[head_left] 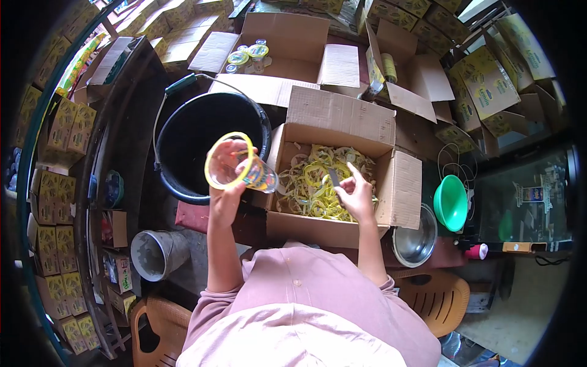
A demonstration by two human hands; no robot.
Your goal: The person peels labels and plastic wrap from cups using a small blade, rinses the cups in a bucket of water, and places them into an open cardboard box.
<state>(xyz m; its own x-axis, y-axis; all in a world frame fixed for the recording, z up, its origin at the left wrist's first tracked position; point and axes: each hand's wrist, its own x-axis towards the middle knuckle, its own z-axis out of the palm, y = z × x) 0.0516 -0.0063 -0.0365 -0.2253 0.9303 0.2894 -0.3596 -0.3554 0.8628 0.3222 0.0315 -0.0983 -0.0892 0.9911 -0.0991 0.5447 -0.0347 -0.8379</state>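
My left hand [226,199] is wrapped round a clear plastic jar [264,178] with a yellow rim and a colourful printed label. The jar is tilted, its open mouth facing up towards me, beside the black bucket [189,131]. Between the fingers of my right hand [357,197] is a small knife [334,177], its dark blade pointing up and left. That hand hovers over an open cardboard box [339,114]. Inside the box lies a tangled heap of yellow and clear plastic trimmings [306,183], many of them ring-shaped strips.
Behind stands another open carton [284,33] holding several lidded jars [239,59]. At right are a third carton [422,79], a green bowl [451,203] and a steel basin [416,238]. A grey bucket [160,254] sits low left. Stacked yellow cartons line the sides.
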